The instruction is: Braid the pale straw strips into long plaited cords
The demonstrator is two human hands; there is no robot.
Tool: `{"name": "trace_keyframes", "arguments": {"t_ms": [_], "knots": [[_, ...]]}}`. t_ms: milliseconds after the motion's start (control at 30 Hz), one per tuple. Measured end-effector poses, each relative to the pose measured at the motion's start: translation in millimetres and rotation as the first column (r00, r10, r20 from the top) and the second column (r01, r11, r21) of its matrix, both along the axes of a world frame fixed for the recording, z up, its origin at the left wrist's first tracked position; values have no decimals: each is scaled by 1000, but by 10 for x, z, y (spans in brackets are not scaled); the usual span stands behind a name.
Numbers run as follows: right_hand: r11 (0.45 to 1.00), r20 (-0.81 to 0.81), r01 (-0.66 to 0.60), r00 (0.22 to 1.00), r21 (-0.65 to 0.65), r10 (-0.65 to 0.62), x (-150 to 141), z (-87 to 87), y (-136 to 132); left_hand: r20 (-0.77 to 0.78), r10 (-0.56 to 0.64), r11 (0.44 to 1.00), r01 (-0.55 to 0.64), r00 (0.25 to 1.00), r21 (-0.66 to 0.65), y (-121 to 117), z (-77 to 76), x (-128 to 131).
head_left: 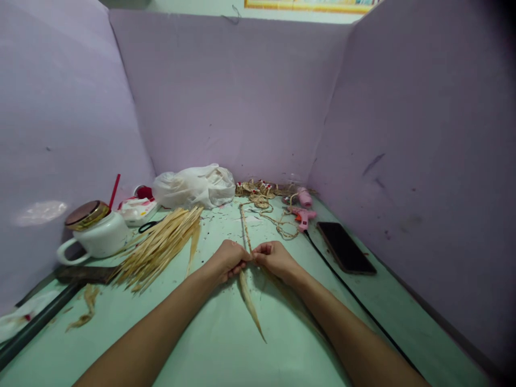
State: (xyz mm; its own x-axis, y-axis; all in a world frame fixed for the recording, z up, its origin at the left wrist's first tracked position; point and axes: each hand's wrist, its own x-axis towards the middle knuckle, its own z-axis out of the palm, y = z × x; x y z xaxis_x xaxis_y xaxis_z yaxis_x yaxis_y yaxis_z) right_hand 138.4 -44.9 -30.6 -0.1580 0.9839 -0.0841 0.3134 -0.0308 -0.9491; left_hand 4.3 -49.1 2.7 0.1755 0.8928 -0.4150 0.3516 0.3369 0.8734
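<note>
The left hand (230, 259) and right hand (276, 259) pinch the twisted cord (245, 228) mid-table, fingertips nearly touching. Bare table (213, 344) lies toward the near edge; straw strips (161, 247) flank the left, a phone (345, 248) the right.

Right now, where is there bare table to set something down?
The table is bare nearer you than the phone, between the black cord and right wall. Another patch lies between your forearms, below the loose strand's tip. Crowded: the back, and left around the mug and straw bundle.
</note>
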Motion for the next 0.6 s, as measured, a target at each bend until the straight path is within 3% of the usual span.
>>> {"name": "trace_keyframes", "arguments": {"t_ms": [133,267,400,500,600], "knots": [[973,218,-71,976,220,22,20,-58,7,-12,21,999,-21,1000,-27,-28,47,19],[927,394,-153,919,344,5,27,59,-91,15,69,997,-70,997,35,-27,26,31],[947,436,-90,898,310,-58,24,168,-148,7,119,988,-119,993,98,-25,-23,56],[974,433,-36,899,224,-67,15,188,-160,47,146,987,-149,988,61,-42,-11,77],[961,466,-82,883,264,-53,-6,210,-208,93,162,987,-163,982,0,-59,27,73]]}}
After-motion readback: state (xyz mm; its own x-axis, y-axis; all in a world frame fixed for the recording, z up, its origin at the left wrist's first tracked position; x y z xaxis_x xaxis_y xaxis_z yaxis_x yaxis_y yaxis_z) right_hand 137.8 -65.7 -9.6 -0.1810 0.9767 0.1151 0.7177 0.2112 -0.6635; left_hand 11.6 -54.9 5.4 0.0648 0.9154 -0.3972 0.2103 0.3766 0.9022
